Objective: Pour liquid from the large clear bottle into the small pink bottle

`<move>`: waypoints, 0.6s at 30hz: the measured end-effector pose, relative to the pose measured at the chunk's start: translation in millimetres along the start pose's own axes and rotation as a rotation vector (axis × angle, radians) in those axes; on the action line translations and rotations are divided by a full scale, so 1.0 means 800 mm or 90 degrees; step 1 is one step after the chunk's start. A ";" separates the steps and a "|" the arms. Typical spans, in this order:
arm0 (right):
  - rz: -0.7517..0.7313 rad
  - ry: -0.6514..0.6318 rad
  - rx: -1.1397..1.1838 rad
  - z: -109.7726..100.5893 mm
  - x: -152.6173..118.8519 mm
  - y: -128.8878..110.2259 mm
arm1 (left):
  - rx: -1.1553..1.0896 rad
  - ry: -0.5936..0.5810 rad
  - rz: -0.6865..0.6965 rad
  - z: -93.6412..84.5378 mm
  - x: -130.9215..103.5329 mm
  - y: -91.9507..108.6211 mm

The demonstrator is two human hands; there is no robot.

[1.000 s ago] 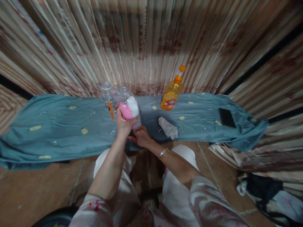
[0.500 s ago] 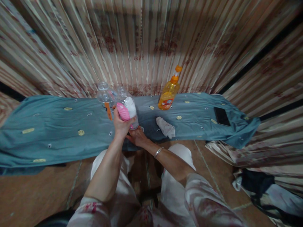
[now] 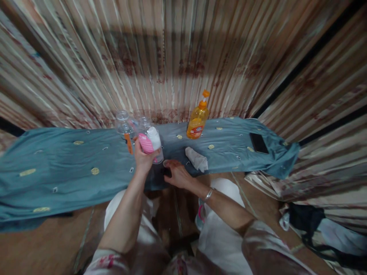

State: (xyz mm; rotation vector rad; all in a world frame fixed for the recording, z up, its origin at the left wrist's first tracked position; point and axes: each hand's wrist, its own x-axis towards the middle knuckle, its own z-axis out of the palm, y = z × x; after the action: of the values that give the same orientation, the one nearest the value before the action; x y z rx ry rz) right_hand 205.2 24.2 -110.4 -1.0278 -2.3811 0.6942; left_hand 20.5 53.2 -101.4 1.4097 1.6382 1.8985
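My left hand (image 3: 144,157) is wrapped round a clear plastic bottle (image 3: 157,153) with pink and white on its side. The bottle tilts a little, its open neck pointing away from me. Just right of its base, my right hand (image 3: 178,173) is low over the cloth, fingers curled in a pinch. A small pale round shape shows at its fingertips, with something dark beneath; I cannot make out what it is. Beyond my left hand stands a second clear bottle (image 3: 122,124) with an orange strip (image 3: 128,143) at its front.
A teal patterned cloth (image 3: 65,164) covers the long bench. On it are an orange pump bottle of yellow liquid (image 3: 197,121), a crumpled whitish cloth (image 3: 196,159) and a black phone (image 3: 259,143). Striped curtains (image 3: 177,46) hang behind. A dark bag (image 3: 305,217) lies at the lower right.
My right hand has moved from under the bottle's base to the right, apart from it. My left hand keeps its hold on the bottle. The whole view has shifted slightly.
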 end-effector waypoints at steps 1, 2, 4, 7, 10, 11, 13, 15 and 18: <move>0.038 0.018 0.017 -0.011 -0.005 0.006 | -0.006 -0.004 -0.009 0.002 -0.001 0.001; 0.091 0.047 0.032 -0.024 -0.008 0.012 | -0.009 -0.010 -0.017 0.004 -0.002 0.003; 0.187 0.111 0.072 -0.050 -0.009 0.025 | -0.007 -0.024 -0.029 0.010 -0.007 0.007; 0.228 0.191 0.121 -0.093 0.004 0.040 | 0.005 -0.054 -0.034 0.017 -0.016 0.014; 0.159 0.213 0.126 -0.130 0.028 0.044 | 0.015 -0.092 -0.032 0.022 -0.024 0.020; 0.144 0.211 0.118 -0.141 0.036 0.042 | 0.017 -0.106 -0.029 0.024 -0.026 0.022; 0.128 0.194 0.105 -0.159 0.052 0.034 | 0.019 -0.132 -0.025 0.027 -0.030 0.024; 0.125 0.179 0.085 -0.174 0.066 0.022 | 0.021 -0.152 -0.021 0.029 -0.033 0.025; 0.101 0.129 0.040 -0.196 0.079 0.007 | 0.023 -0.174 -0.014 0.032 -0.036 0.027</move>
State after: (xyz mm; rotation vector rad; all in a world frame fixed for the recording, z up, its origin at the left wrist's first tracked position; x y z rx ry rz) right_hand 259.9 117.3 19.9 -1.2084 -2.1098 0.6808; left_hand 62.9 41.0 -99.7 1.5781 1.5551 1.5895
